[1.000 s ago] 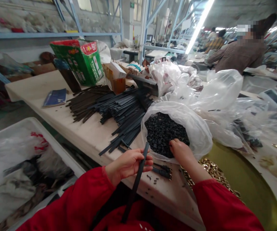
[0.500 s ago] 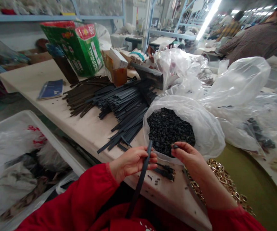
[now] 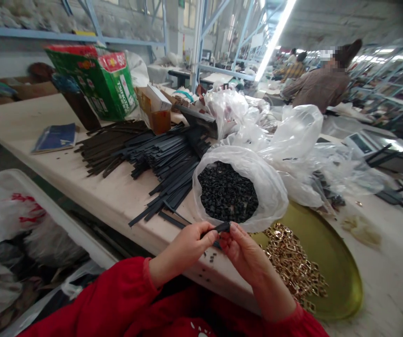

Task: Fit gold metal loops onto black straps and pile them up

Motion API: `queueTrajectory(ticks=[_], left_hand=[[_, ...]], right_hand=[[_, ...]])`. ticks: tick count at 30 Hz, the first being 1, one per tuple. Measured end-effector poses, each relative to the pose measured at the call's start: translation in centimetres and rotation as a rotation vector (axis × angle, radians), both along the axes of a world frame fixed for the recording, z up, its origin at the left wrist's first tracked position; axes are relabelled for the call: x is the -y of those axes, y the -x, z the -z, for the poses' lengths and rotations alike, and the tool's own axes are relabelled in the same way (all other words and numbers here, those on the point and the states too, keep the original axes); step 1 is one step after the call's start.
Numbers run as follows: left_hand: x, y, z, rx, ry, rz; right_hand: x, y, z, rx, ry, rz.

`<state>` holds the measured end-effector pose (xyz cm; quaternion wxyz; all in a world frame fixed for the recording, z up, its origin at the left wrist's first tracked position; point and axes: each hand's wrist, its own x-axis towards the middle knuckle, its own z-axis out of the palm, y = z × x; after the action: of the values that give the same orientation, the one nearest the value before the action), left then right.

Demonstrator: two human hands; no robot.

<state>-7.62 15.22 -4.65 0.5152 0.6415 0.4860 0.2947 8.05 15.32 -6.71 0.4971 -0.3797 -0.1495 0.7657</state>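
Note:
My left hand (image 3: 191,244) is closed on a dark strap (image 3: 219,228), thumb and fingers pinching it near one end. My right hand (image 3: 246,250) meets it at that end, its fingertips closed around a small black loop that is mostly hidden against the strap. Just beyond both hands, an open white plastic bag (image 3: 273,194) holds a heap of small black loops (image 3: 227,194). Dark straps (image 3: 166,157) lie in a pile to the left of the bag, beside a bundle of brown straps (image 3: 108,145).
A gold-coloured round tray (image 3: 343,267) with many gold metal buckles (image 3: 292,262) sits at the right. Clear plastic bags (image 3: 292,131), a green carton (image 3: 108,86) and a blue booklet (image 3: 56,137) stand farther back. A white bin (image 3: 22,187) is at the left; a person (image 3: 322,84) works beyond.
My right hand has moved from the bag's edge leftward to my left hand, bringing the loop to the strap's end. The strap has tipped from upright toward the right. The view has shifted.

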Motion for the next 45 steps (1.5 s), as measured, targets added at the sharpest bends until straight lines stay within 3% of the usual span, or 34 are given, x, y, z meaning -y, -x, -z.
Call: queueTrajectory(ticks=[5, 10, 12, 17, 22, 24, 26, 30, 34, 36, 39, 41, 45], left_hand=[[1.7, -0.7, -0.5, -0.269, -0.121, -0.018], [2.7, -0.6, -0.9, -0.374, -0.141, 0.105], [2.9, -0.3, -0.9, -0.340, -0.100, 0.156], [3.5, 0.4, -1.4, -0.086, 0.269, 0.282], [3.1, -0.1, -0.6, 0.055, 0.108, 0.131], [2.5, -0.2, 0.3, 0.049, 0.070, 0.087], [1.7, -0.2, 1.2, 0.011, 0.059, 0.046], [0.2, -0.4, 2.0, 0.039, 0.227, -0.034], [-0.9, -0.6, 2.0, 0.045, 0.270, -0.091], [-1.3, -0.6, 1.9, 0.050, 0.291, -0.117], [-1.7, -0.5, 1.9, 0.097, 0.372, -0.132], [-2.0, -0.7, 1.9, 0.135, 0.421, -0.124], [-2.0, -1.4, 2.2, 0.195, 0.500, -0.094]], right_hand=[[1.6, -0.1, 0.4, 0.114, -0.033, 0.069], [3.6, -0.2, 0.4, 0.488, -0.252, -0.008], [4.1, -0.3, 0.3, 0.572, -0.306, -0.067], [4.3, -0.5, 0.7, 0.533, -0.267, -0.024], [4.5, 0.8, 2.3, 0.443, -0.285, -0.086], [3.7, 0.5, 2.5, 0.586, -0.393, -0.110], [1.7, -1.0, 2.2, 0.869, -0.532, -0.109], [-5.3, -5.4, 1.3, 1.436, -0.707, 0.036], [-10.1, -8.4, 0.4, 1.497, -0.692, 0.104], [-10.2, -9.7, -0.4, 1.486, -0.662, 0.157], [-8.0, -11.9, -1.5, 1.435, -0.568, 0.214], [-5.9, -13.3, -1.4, 1.467, -0.514, 0.084], [-2.4, -13.9, 0.8, 1.674, -0.546, -0.421]])
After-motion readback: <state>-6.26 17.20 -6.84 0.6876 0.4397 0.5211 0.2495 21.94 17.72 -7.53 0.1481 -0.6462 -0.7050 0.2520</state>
